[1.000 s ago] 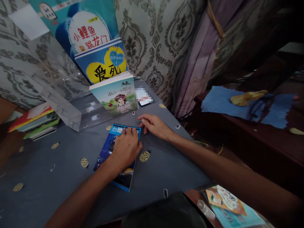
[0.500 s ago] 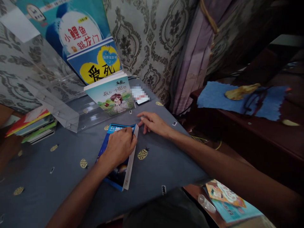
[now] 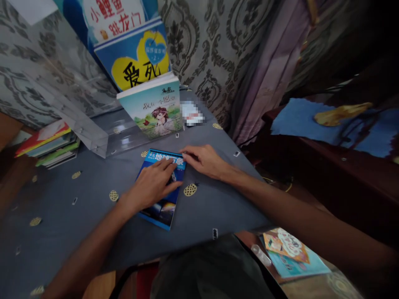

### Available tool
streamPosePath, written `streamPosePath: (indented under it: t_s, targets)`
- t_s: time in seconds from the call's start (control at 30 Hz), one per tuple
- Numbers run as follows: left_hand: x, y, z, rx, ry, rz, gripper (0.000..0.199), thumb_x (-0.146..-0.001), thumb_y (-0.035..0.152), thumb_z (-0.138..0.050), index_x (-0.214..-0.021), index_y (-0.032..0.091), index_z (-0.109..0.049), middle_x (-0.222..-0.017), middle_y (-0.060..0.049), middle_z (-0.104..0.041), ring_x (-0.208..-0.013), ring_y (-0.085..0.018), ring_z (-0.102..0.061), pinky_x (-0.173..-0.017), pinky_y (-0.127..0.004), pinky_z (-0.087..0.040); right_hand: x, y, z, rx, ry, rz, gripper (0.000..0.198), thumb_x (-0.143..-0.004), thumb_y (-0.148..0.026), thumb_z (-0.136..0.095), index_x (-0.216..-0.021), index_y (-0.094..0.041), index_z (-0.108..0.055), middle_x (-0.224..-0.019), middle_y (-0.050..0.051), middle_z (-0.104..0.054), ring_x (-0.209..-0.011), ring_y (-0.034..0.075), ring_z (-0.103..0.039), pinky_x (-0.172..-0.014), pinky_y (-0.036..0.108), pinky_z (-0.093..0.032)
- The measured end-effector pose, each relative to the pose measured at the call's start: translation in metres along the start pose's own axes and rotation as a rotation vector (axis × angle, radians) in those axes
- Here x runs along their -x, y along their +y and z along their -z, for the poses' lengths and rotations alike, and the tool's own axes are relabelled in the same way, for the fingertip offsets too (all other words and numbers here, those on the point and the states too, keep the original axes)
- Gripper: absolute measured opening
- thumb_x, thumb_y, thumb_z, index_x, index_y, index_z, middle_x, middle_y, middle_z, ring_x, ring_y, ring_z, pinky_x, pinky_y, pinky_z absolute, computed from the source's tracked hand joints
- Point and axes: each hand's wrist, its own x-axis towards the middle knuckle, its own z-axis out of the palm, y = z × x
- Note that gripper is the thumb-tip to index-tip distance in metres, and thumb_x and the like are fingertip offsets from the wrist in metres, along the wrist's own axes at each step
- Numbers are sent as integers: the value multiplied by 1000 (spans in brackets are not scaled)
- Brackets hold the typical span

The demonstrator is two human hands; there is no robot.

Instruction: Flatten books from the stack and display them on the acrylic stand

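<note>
The clear stand [image 3: 97, 143] on the grey pineapple-print tablecloth [image 3: 77, 232] holds picture books leaning back in stepped rows: a pale green one with a drawn child [image 3: 158, 111] in front, a blue one with a yellow heart [image 3: 120, 77] behind it, and a larger blue one with red lettering [image 3: 115, 14] at the rear, its top cut off by the view. In front of the clear stand, towards the person, a dark blue paperback [image 3: 165, 207] lies closed, cover up. The left hand [image 3: 154, 182] rests over that cover with its fingers stretched out, gripping nothing; the right hand [image 3: 204, 161] is bent at the paperback's upper right corner, though whether it pinches the edge I cannot tell. Left of the clear stand lies a stack of thin books [image 3: 51, 143]; just right of it is a small flat item [image 3: 191, 114], blurred into blocks. Far to the right of the stand, and lower than the tabletop, a small clear plastic container [image 3: 261, 255] lies beside a teal book [image 3: 304, 268]; its contents cannot be made out.
</note>
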Motion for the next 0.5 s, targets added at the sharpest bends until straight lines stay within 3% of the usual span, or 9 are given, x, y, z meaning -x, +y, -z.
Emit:
streamPosePath:
  t_s: [0.13, 0.27, 0.37, 0.5]
  targets:
    - [47, -27, 4, 138, -158, -122, 74, -96, 64, -54, -155, 22, -41, -165, -12, -38, -154, -31, -32, -122, -50, -36, 0, 1, -3, 21, -8, 13, 33, -100, -33, -48, -117, -16, -72, -86, 7, -77, -76, 20, -70, -73, 31, -49]
    - [80, -27, 0, 93, -207, -107, 79, -96, 61, -58, -161, 26, -31, -170, -10, -26, -157, -33, -24, -123, -53, -34, -5, 3, -13, 24, -71, 120, 38, -103, -34, -44, -126, -16, -68, -120, 13, -75, -110, 27, -70, -96, 43, -52]
    - [89, -16, -11, 5, -139, -82, 73, -98, 50, -59, -161, 25, -31, -169, -11, -30, -157, -34, -25, -122, -54, -35, -9, 8, -24, 3, -127, 167, 44, -104, -36, -41, -139, -15, -59, -144, 15, -63, -135, 29, -57, -112, 51, -44]
    - [89, 0, -19, -73, -61, -89, 57, -102, 42, -54, -153, 18, -45, -160, -14, -45, -152, -32, -37, -117, -50, -43, -9, 12, -30, -9, -149, 170, 46, -106, -37, -40, -146, -20, -53, -151, 13, -57, -142, 28, -50, -118, 55, -39]
